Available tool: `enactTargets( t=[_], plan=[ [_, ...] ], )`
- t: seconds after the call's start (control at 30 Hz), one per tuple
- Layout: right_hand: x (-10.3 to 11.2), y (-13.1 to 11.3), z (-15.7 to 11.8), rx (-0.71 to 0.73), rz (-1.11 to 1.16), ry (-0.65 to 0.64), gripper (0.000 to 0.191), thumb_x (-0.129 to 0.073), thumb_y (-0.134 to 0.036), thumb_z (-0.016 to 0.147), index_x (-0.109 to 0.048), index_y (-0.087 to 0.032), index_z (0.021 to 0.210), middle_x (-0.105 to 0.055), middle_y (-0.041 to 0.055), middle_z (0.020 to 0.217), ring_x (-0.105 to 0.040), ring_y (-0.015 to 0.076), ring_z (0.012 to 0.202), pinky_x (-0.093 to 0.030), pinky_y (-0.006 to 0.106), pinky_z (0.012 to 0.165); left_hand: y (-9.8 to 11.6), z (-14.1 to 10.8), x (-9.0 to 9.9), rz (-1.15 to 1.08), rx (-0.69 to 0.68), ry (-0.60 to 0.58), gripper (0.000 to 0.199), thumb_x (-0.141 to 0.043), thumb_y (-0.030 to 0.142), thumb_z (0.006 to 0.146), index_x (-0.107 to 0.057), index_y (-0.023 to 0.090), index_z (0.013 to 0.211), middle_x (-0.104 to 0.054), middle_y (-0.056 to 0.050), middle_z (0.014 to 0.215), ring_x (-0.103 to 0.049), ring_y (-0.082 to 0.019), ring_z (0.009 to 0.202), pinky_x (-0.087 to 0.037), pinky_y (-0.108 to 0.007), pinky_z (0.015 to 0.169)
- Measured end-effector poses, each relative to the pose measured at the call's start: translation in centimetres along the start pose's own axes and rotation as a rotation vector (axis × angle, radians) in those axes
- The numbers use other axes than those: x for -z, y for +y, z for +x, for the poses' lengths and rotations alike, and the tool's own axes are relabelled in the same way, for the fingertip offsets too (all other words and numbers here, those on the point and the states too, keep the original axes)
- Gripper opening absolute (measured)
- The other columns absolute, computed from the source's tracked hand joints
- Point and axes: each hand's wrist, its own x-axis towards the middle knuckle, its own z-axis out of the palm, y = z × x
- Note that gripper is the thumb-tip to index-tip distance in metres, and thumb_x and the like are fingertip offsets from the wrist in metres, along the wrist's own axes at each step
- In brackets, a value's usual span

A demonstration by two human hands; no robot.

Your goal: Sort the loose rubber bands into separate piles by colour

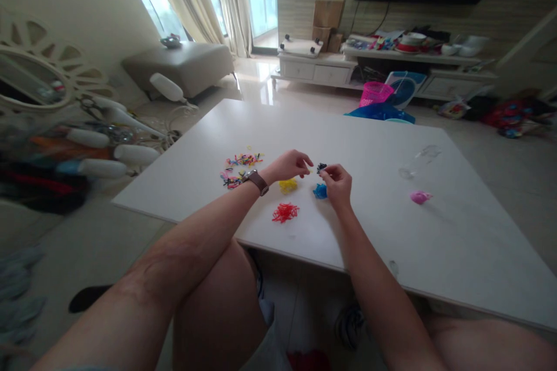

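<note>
My left hand (pixel 292 166), with a brown-strapped watch (pixel 257 181) at the wrist, hovers above the yellow pile of small rubber bands (pixel 288 186). Its fingers stretch to the right, apart; a tiny yellow speck shows by the fingertips. My right hand (pixel 339 184) is pinched at the edge of the small black pile of bands (pixel 321 168); whatever lies between its fingertips is too small to make out. Just below, partly behind this hand, is a blue pile (pixel 320 191). Nearer me lies a red pile (pixel 285 213). Mixed-colour bands (pixel 244 160) are scattered to the left.
On the right of the white table (pixel 369 145) lie a clear plastic container (pixel 420 162) and a small pink bundle (pixel 420 197). A small clear piece (pixel 393 268) rests near the front edge. White lamp shades (pixel 137 155) stand close to the table's left side.
</note>
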Motion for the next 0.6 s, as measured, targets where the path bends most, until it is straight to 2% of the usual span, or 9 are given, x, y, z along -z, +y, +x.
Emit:
enactTargets(
  t=[0.1,0.23,0.47,0.6],
  plan=[
    [1.4,0.2,0.8,0.020,-0.154,0.048,0.014,-0.065,-0.034,0.076,-0.065,-0.021,0.076,-0.066,-0.0005,0.073,-0.061,0.0175,0.073,-0.049,0.029,0.066,0.0,-0.2,0.3,0.038,0.018,0.051,0.008,-0.071,0.011,0.079,-0.072,0.008,0.086,-0.074,-0.009,0.071,-0.069,-0.013,0.060,-0.051,-0.021,0.059],
    [2.8,1.0,1.6,-0.029,-0.292,0.037,0.009,-0.060,-0.028,0.070,-0.066,-0.022,0.072,-0.067,0.0012,0.076,-0.062,0.0198,0.074,-0.049,0.032,0.068,0.0,-0.6,1.0,0.125,0.024,0.098,0.006,-0.068,0.013,0.082,-0.072,0.009,0.081,-0.073,-0.007,0.068,-0.068,-0.012,0.061,-0.050,-0.021,0.061],
    [3.0,1.5,1.5,0.133,-0.573,-0.088,0.009,-0.053,-0.022,0.070,-0.059,-0.023,0.062,-0.062,0.0034,0.076,-0.059,0.0231,0.081,-0.047,0.037,0.077,-0.1,-1.4,1.8,0.275,0.053,0.118,0.010,-0.069,0.016,0.081,-0.077,0.011,0.082,-0.073,-0.006,0.069,-0.065,-0.012,0.063,-0.048,-0.021,0.062],
    [2.9,1.5,1.2,0.173,-0.692,-0.136,0.011,-0.054,-0.020,0.071,-0.058,-0.024,0.062,-0.061,0.0045,0.079,-0.056,0.0239,0.083,-0.046,0.038,0.081,-0.3,-1.7,2.1,0.312,0.083,0.100,0.014,-0.068,0.017,0.080,-0.079,0.011,0.086,-0.074,-0.006,0.070,-0.065,-0.013,0.064,-0.048,-0.022,0.062]
  ],
)
